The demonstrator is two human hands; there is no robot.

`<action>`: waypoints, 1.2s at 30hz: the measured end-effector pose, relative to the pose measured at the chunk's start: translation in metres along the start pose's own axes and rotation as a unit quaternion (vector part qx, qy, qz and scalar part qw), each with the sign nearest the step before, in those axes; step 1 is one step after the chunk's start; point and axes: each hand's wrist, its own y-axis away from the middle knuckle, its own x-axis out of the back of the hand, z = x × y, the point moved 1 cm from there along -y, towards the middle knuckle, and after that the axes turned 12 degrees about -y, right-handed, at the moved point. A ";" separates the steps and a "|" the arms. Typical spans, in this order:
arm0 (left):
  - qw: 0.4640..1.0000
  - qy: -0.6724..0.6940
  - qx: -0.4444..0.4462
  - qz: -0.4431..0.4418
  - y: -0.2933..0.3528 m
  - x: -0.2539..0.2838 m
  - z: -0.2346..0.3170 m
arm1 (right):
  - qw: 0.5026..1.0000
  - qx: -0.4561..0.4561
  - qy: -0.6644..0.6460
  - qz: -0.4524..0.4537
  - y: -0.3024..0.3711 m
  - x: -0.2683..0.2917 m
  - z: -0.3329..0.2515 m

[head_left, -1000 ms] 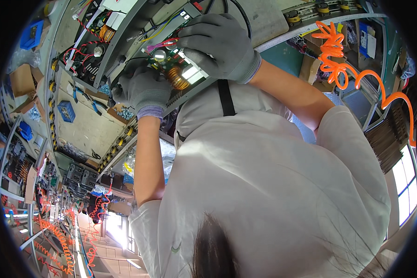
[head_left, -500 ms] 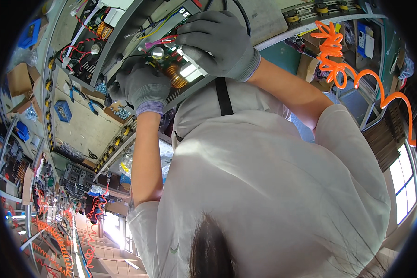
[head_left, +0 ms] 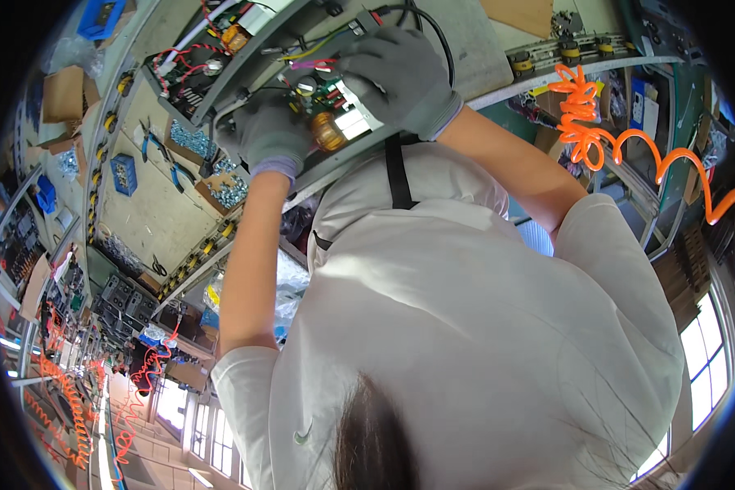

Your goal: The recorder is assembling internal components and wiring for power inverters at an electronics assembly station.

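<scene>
circuit board (head_left: 325,101), between gloved hands (head_left: 271,132) (head_left: 404,82), inside metal chassis (head_left: 345,158)

no words or numbers can be read. between six and seven o'clock, a small, pale, curved mark (head_left: 302,435) stands on the shirt (head_left: 482,327), a plain shape rather than letters. toward two o'clock, any print on the blue-and-white panel (head_left: 638,94) is too small to tell; toward twelve, the same goes for the white block (head_left: 352,124).

A paned window (head_left: 706,363) glows at right; smaller windows (head_left: 222,441) shine lower left; pale worktop (head_left: 143,220) upper left.
</scene>
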 end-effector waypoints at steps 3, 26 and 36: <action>0.987 -0.056 -0.001 0.151 0.034 0.001 0.002 | 0.984 -0.063 0.088 -0.141 -0.006 -0.008 -0.019; 0.912 0.281 0.036 0.298 0.057 -0.025 -0.001 | 0.976 -0.046 -0.065 -0.203 -0.057 -0.057 -0.062; 0.710 0.640 0.051 0.289 0.095 -0.050 -0.038 | 0.944 -0.097 -0.017 -0.316 -0.077 -0.093 -0.054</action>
